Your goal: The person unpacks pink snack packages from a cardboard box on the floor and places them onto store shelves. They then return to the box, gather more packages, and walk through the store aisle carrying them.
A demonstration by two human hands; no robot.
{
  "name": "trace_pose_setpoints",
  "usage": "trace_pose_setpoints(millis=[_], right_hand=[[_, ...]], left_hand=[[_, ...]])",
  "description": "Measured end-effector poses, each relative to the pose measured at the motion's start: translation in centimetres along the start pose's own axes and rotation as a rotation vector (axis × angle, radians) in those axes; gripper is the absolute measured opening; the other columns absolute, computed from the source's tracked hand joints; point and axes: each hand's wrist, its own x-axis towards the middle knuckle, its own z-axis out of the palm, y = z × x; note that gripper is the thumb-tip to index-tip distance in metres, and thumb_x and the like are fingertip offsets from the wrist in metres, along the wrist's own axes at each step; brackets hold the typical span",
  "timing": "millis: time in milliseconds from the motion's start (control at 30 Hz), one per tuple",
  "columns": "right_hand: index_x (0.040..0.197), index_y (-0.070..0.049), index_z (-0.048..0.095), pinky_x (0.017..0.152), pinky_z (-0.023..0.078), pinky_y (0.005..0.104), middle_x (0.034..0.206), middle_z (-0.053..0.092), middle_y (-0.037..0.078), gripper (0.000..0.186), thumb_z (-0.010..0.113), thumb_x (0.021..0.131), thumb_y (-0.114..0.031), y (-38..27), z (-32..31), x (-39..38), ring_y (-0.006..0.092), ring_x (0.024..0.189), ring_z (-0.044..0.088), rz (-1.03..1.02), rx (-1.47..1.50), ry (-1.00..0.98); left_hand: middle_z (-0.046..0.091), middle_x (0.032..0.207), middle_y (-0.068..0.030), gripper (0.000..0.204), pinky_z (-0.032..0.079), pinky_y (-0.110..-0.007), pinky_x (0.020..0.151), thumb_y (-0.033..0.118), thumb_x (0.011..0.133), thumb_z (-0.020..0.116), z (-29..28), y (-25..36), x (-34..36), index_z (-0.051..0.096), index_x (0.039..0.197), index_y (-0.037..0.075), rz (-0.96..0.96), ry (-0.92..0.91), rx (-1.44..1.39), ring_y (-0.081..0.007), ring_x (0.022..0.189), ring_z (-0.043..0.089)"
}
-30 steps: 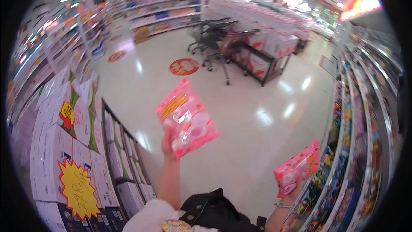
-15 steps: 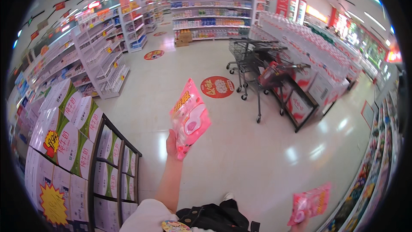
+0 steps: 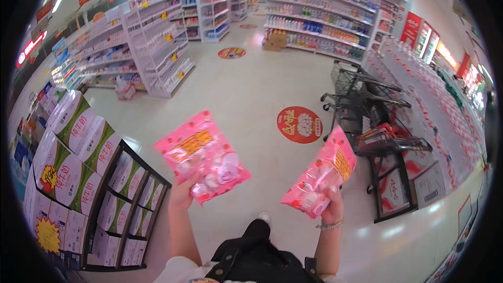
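Note:
A pink snack bag (image 3: 207, 149) with strawberry prints and an orange-yellow label is gripped at its lower left edge by my left hand (image 3: 182, 191). My right hand (image 3: 334, 208), with a bracelet at the wrist, grips a second pink bag (image 3: 314, 186) by its lower right side. Both bags are held up in front of me, tilted and apart from each other. Of each hand, some fingers are hidden behind or against the plastic.
Stacked milk cartons (image 3: 78, 165) stand on a dark rack at left. To the right, shopping carts (image 3: 367, 99) are parked beside stacked bottled drinks (image 3: 419, 94). Stocked shelves (image 3: 319, 15) line the back; another shelf unit (image 3: 157, 47) stands left of the aisle. A round red sticker (image 3: 299, 124) lies on the floor.
My right hand has risen with its bag from the lower right to the front. The left bag has moved left and now shows more of its front. The whole view has shifted toward the left.

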Motion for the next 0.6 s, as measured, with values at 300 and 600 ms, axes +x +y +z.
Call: trace_pose_setpoints(millis=[300, 600], right_hand=[[0.106, 0.002, 0.056, 0.073, 0.050, 0.0283, 0.092, 0.063, 0.006, 0.039, 0.071, 0.071, -0.008, 0.2, 6.5, 25.0, 0.0160, 0.082, 0.062, -0.064, -0.817, -0.214], [0.087, 0.004, 0.063, 0.062, 0.051, 0.0253, 0.077, 0.066, 0.010, 0.022, 0.071, 0.068, -0.001, -2.9, -4.3, 45.6, 0.0160, 0.070, 0.064, 0.079, -0.663, -0.063]], left_hand=[[0.053, 0.118, -0.0117, 0.042, 0.048, -0.036, 0.086, 0.022, 0.090, 0.051, 14.5, -12.8, 20.8, 0.040, 0.126, 0.004, -0.445, -0.361, -0.339, -0.0221, 0.105, 0.055], [0.062, 0.078, -0.0001, 0.020, 0.047, -0.023, 0.057, 0.012, 0.085, 0.058, 26.4, -15.7, 44.0, 0.057, 0.104, 0.004, -0.368, -0.616, 0.269, -0.0072, 0.064, 0.056]])
